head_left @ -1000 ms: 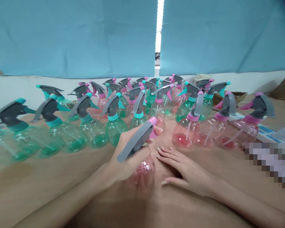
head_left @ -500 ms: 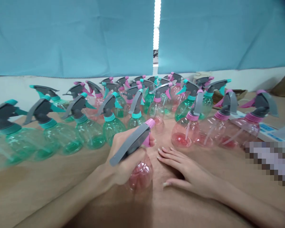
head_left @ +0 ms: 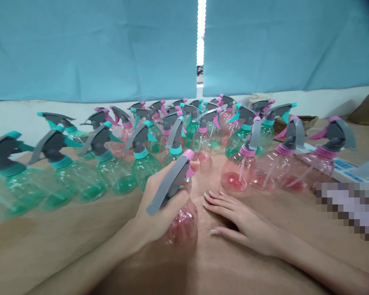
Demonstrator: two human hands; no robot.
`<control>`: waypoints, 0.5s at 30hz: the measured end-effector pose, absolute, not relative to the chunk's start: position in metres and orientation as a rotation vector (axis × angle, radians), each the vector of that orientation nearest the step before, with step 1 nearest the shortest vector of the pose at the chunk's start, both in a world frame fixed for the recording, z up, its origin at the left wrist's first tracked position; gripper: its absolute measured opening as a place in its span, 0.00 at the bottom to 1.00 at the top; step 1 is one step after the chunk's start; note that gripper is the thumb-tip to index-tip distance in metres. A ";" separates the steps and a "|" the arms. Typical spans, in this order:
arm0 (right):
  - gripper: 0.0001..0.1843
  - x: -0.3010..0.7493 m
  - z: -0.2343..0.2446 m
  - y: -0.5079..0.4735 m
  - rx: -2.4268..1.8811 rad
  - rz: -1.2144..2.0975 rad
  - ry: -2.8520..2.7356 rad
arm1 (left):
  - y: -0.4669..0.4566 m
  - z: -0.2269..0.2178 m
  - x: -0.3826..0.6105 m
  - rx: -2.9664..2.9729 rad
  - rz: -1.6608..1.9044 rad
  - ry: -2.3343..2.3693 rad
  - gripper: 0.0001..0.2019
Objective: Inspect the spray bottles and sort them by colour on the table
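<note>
Pink spray bottle [head_left: 183, 224], neck clasped in left hand [head_left: 158, 211] grip, right hand [head_left: 238, 223] spread flat

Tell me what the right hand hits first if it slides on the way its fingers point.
Probably the green bottle just behind the left hand. The right hand lies flat, fingers aimed away and leftward; that line seems to pass behind the pink bottle in the left hand, though depth is unclear.

Clear pink nearest bottle [head_left: 182, 223], grey trigger [head_left: 169, 186], pink nozzle tip. 9-10 o'clock: green bottles [head_left: 117, 174], clear green, grey triggers, teal collars and nozzles. 2 o'clock: pink bottles [head_left: 236, 174], clear pink, grey triggers, pink collars. Tabletop [head_left: 64, 237] plain tan-brown. 12 o'clock: curtains [head_left: 95, 49] plain blue.
</note>
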State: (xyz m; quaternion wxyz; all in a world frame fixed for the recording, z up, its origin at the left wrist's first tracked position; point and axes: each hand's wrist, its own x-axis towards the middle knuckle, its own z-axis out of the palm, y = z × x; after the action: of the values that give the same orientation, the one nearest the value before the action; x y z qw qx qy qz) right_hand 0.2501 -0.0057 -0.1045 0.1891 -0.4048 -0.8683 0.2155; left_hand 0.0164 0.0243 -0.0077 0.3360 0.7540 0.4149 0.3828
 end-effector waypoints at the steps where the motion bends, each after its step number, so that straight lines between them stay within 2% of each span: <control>1: 0.32 0.250 -0.104 -0.006 -1.140 0.603 -2.442 | 0.024 -0.007 0.017 1.955 1.000 1.075 0.05; 15: 0.31 0.253 -0.105 -0.004 -1.201 0.634 -2.449 | 0.024 -0.007 0.020 1.972 1.042 1.001 0.08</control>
State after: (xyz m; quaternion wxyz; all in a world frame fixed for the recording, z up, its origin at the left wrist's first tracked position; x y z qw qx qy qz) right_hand 0.2525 -0.0035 -0.1052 0.1699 -0.4226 -0.8618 0.2231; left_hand 0.0198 0.0238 -0.0072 0.3414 0.7582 0.3849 0.4005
